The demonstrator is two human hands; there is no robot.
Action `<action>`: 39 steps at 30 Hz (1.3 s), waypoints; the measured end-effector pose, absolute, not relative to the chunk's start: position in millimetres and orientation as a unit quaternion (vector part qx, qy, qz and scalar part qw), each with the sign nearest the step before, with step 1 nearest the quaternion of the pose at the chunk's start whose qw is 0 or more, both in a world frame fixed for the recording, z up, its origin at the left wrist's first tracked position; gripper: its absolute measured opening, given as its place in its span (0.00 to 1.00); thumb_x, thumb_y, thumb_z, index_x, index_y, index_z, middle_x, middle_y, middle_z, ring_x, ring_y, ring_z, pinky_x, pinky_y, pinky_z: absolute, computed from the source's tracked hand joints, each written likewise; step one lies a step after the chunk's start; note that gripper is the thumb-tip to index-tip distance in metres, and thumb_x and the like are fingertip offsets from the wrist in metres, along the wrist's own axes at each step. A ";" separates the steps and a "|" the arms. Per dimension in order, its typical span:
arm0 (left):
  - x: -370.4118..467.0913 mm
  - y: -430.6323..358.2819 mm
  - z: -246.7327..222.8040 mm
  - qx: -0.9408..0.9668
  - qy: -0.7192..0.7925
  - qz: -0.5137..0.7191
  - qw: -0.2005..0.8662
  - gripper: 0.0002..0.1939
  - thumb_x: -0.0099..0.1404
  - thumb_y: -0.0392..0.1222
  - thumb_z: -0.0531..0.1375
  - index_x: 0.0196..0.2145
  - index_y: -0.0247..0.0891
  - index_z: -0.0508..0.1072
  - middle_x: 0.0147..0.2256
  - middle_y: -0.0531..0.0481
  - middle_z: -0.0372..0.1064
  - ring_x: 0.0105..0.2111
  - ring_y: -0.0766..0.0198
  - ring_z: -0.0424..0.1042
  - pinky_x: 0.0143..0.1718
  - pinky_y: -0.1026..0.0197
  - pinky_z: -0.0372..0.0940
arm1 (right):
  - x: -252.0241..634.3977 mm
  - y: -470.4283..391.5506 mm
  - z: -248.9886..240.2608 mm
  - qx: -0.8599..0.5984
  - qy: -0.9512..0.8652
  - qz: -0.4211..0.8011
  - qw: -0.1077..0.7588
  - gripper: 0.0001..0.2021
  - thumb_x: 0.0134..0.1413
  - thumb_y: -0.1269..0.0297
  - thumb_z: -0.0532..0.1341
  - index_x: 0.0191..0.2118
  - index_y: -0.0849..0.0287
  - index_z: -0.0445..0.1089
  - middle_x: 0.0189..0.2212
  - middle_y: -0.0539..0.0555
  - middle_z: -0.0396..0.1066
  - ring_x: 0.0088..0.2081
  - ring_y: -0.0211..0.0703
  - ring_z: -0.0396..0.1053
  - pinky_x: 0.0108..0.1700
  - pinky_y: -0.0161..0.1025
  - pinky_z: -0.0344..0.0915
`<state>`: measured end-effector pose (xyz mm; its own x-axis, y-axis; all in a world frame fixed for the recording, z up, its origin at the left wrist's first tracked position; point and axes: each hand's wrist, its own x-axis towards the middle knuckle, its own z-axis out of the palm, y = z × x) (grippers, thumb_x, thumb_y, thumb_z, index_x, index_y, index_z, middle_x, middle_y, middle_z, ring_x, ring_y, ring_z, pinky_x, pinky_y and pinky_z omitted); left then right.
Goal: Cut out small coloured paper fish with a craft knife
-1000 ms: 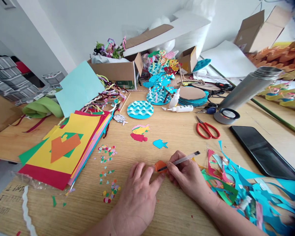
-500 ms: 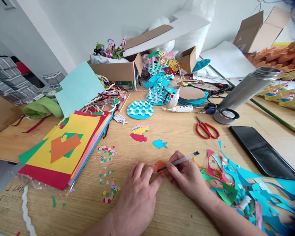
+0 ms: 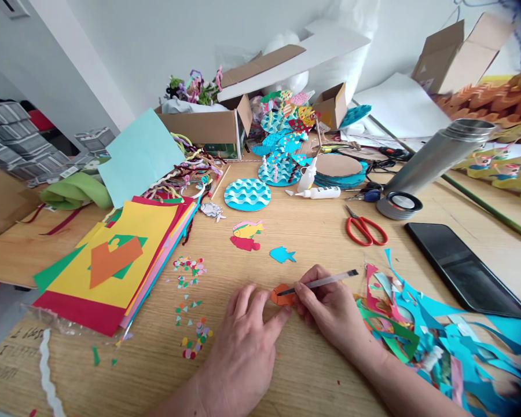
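The orange paper fish (image 3: 281, 295) is lying on the wooden table (image 3: 312, 370) between the 2 hands, just nearer than the blue paper fish (image 3: 282, 254). The right hand (image 3: 325, 298) is pinching a thin pen (image 3: 330, 280) between thumb and fingers, and the pen's tip is resting on or just over the orange fish, close to a curved black line. The left hand (image 3: 252, 327) is lying palm down, gripping nothing that I can see, with its fingers partly spread and a bit bent. Its fingertips are sitting by the fish's edge, but I can't tell if they are pressing on it. This step seems to be drawing, so for neat lines the left fingers should be holding the edge down, out of the pen's way, and the right hand should be going slowly and pushing softly. Dark handwriting (image 3: 28, 334) is showing at the table's near left, but I can't read it for sure. The glue bottle (image 3: 322, 192) lying down is wearing a label that is looking too tiny to read.
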<state>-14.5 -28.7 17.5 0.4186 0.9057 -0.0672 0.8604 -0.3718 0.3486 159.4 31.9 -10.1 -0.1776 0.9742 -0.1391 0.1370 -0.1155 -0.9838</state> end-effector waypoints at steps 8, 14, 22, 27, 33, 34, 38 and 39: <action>-14.6 -29.6 16.6 0.824 0.538 0.079 0.158 0.32 0.61 0.28 0.54 0.60 0.50 0.62 0.58 0.45 0.52 0.61 0.50 0.48 0.62 0.44 0.52 | 158.6 30.4 -8.6 -0.505 -0.558 0.542 0.374 0.14 0.57 0.52 0.60 0.28 0.55 0.60 0.15 0.45 0.64 0.14 0.33 0.59 0.15 0.30 0.54; -15.2 -29.7 16.0 0.826 0.536 0.083 0.153 0.32 0.60 0.27 0.55 0.60 0.51 0.62 0.58 0.45 0.51 0.62 0.50 0.47 0.62 0.43 0.52 | 159.2 30.0 -8.7 -0.495 -0.564 0.547 0.371 0.15 0.58 0.51 0.59 0.29 0.56 0.60 0.16 0.46 0.65 0.15 0.33 0.59 0.16 0.29 0.54; -14.9 -28.4 20.0 0.825 0.535 0.071 0.169 0.33 0.60 0.27 0.54 0.60 0.51 0.62 0.59 0.47 0.51 0.62 0.50 0.47 0.63 0.42 0.51 | 158.8 30.2 -7.2 -0.503 -0.563 0.546 0.363 0.17 0.58 0.48 0.59 0.28 0.55 0.60 0.16 0.47 0.65 0.15 0.34 0.60 0.16 0.30 0.54; -15.8 -28.6 19.4 0.823 0.537 0.071 0.171 0.32 0.61 0.27 0.54 0.60 0.50 0.62 0.60 0.46 0.52 0.62 0.50 0.47 0.63 0.43 0.50 | 158.6 30.9 -8.9 -0.507 -0.559 0.548 0.361 0.16 0.58 0.48 0.59 0.29 0.55 0.60 0.16 0.47 0.66 0.15 0.34 0.60 0.16 0.30 0.54; -16.1 -28.3 19.7 0.822 0.537 0.074 0.175 0.33 0.60 0.27 0.54 0.60 0.51 0.63 0.59 0.47 0.52 0.62 0.50 0.47 0.63 0.43 0.51 | 157.4 30.4 -6.7 -0.508 -0.558 0.547 0.363 0.16 0.58 0.49 0.60 0.29 0.55 0.60 0.16 0.47 0.66 0.15 0.34 0.60 0.16 0.30 0.55; -16.2 -28.3 19.8 0.822 0.536 0.074 0.176 0.33 0.60 0.26 0.54 0.60 0.51 0.62 0.59 0.47 0.52 0.62 0.50 0.47 0.63 0.43 0.51 | 157.4 30.4 -6.4 -0.507 -0.559 0.546 0.364 0.16 0.58 0.49 0.59 0.29 0.55 0.60 0.16 0.47 0.66 0.15 0.34 0.60 0.16 0.30 0.55; -16.5 -28.5 19.0 0.824 0.534 0.077 0.176 0.34 0.60 0.26 0.54 0.61 0.53 0.61 0.60 0.47 0.52 0.62 0.50 0.47 0.63 0.41 0.51 | 158.1 30.8 -6.4 -0.507 -0.562 0.543 0.365 0.16 0.58 0.49 0.59 0.28 0.55 0.60 0.16 0.47 0.66 0.15 0.34 0.61 0.16 0.30 0.55; -16.5 -28.5 18.7 0.824 0.533 0.078 0.175 0.34 0.60 0.27 0.54 0.61 0.53 0.61 0.60 0.47 0.52 0.62 0.50 0.47 0.63 0.41 0.51 | 158.3 30.8 -6.6 -0.507 -0.562 0.542 0.365 0.16 0.58 0.49 0.59 0.28 0.55 0.60 0.16 0.47 0.66 0.15 0.34 0.61 0.16 0.31 0.55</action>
